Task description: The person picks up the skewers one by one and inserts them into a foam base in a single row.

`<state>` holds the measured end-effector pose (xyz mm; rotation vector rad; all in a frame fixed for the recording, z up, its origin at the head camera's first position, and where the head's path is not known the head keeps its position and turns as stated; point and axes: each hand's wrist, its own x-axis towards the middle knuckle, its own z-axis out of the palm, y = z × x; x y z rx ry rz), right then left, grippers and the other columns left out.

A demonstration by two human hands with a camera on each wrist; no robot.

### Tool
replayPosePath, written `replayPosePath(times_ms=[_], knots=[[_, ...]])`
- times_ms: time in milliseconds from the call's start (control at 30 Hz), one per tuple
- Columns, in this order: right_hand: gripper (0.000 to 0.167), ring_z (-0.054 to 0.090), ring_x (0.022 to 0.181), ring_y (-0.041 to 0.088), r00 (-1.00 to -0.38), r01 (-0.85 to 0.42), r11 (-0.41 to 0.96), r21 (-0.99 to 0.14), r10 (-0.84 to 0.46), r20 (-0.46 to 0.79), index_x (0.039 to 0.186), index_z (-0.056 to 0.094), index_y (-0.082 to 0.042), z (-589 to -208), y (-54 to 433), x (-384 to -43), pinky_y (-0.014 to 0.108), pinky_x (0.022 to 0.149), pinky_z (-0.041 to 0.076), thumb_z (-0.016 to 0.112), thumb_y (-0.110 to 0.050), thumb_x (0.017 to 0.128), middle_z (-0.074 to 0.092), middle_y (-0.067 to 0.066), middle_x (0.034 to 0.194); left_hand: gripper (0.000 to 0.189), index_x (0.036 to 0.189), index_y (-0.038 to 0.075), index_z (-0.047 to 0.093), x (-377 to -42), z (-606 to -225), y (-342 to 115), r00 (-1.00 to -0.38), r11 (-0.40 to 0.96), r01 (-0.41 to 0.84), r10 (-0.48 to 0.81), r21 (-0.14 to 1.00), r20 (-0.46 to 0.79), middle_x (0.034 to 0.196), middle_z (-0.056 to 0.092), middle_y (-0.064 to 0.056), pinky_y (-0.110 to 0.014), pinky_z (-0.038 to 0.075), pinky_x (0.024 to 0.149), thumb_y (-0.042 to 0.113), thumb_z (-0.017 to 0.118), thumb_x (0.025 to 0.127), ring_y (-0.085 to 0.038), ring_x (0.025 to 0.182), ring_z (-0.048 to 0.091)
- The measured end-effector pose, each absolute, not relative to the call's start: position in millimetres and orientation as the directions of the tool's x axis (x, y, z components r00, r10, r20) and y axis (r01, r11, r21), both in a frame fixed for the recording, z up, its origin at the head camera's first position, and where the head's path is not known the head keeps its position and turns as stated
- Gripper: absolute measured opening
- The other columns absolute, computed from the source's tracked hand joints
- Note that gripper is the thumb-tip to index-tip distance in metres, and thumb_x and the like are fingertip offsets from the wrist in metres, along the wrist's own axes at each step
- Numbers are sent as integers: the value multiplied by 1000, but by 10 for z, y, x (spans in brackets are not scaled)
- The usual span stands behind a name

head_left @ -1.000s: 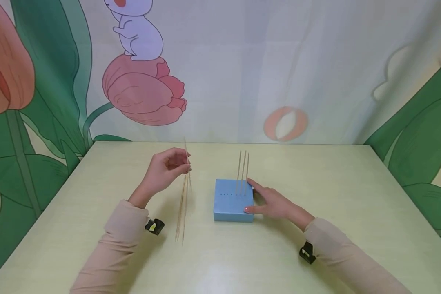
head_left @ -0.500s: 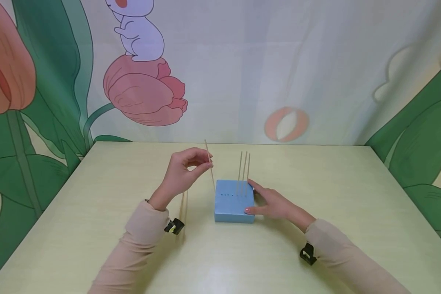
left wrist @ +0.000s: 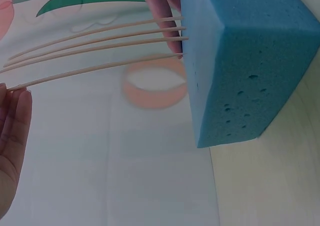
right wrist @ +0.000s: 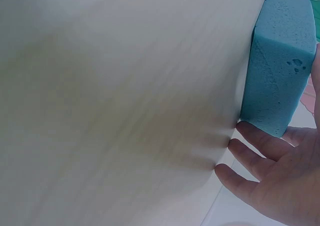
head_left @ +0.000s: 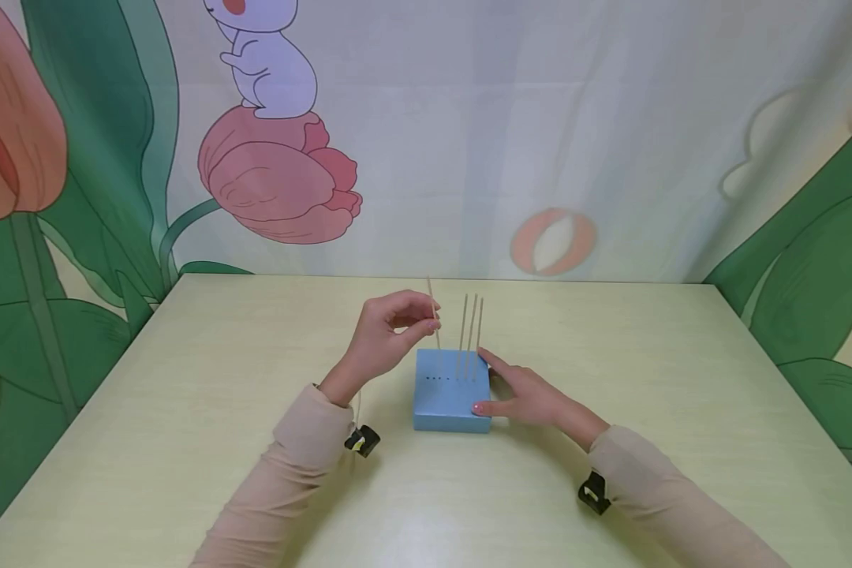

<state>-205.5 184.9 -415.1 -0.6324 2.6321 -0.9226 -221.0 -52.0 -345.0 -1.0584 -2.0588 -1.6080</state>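
My left hand [head_left: 397, 327] pinches a thin wooden skewer [left wrist: 100, 67] between thumb and fingertips. The skewer leans slightly, its lower end at the top of a blue foam block [head_left: 450, 406], close to the row of small holes there. To the right in that row, 3 more skewers [head_left: 472, 335] stand upright. My right hand [head_left: 528, 394] rests against the block's right side, thumb on the top near the front and index finger at the back corner. In the right wrist view its other fingers [right wrist: 265, 141] are spread out, fingertips at the table and the block's lower edge.
Loose skewers [head_left: 358, 402] lie on the pale table [head_left: 632, 339] left of the block, mostly hidden by my left forearm. A printed curtain [head_left: 426, 158] hangs behind the table's far edge. Small black cameras sit on both wrists.
My left hand has carried the skewer rightward from beside the loose skewers to the foam block, bringing its lower end down to the top. The right hand and block have stayed in place.
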Motion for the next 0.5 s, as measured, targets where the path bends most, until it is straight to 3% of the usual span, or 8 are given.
replayPosePath(times_ms=[500], knots=[[92,29,130,35,-866,-301,695,-653,-486,-119,146,15,-8,-4150,1849,-2052,53,104,23,66,-46,79,37,20,139,14,91,-6,62,-2227,-3446,-401,-661,89,721,386,687,643,81,64,-15,-28,54,67,-6,67,78,-22,69,64]])
